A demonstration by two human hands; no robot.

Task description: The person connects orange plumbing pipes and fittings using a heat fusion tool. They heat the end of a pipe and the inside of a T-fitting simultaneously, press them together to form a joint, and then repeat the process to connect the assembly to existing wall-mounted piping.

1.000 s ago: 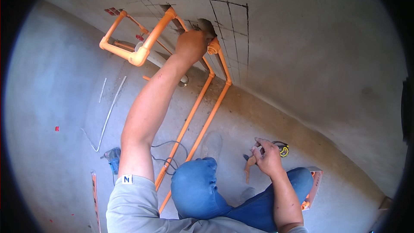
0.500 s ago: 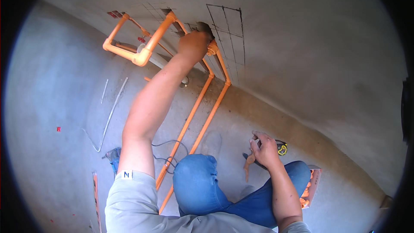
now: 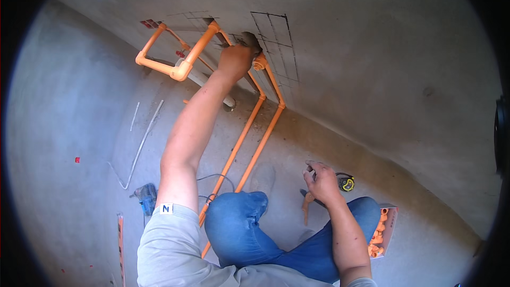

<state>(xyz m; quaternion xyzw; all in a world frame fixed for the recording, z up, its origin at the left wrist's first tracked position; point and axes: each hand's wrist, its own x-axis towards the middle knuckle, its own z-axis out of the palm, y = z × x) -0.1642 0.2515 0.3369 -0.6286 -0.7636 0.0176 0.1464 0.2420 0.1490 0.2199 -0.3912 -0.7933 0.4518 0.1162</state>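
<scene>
My left hand [image 3: 236,62] is raised to the wall beside a rough dark hole [image 3: 251,40], at the upper end of the orange pipes. It looks closed, back toward me; its fingers and anything in them are hidden. Just right of it, an orange pipe fitting [image 3: 259,62] tops a pipe [image 3: 273,85] running down the wall. My right hand [image 3: 322,180] hovers near my knee, fingers loosely bent and apart, holding nothing visible. Below it lies a hand tool with an orange-brown handle [image 3: 306,210], partly covered. A black and yellow tape measure [image 3: 346,183] is right of that hand.
An orange pipe loop [image 3: 182,70] juts from the wall at left. Two long orange pipes [image 3: 255,154] cross the floor beside my knee. A box of orange fittings [image 3: 390,228] stands at right. A blue power tool [image 3: 146,199] with a cable and a level-like bar [image 3: 121,244] lie left.
The view has shifted slightly, so the wall and pipes sit a little lower and further right. My left hand stays at the hole; my right hand stays near the tape measure.
</scene>
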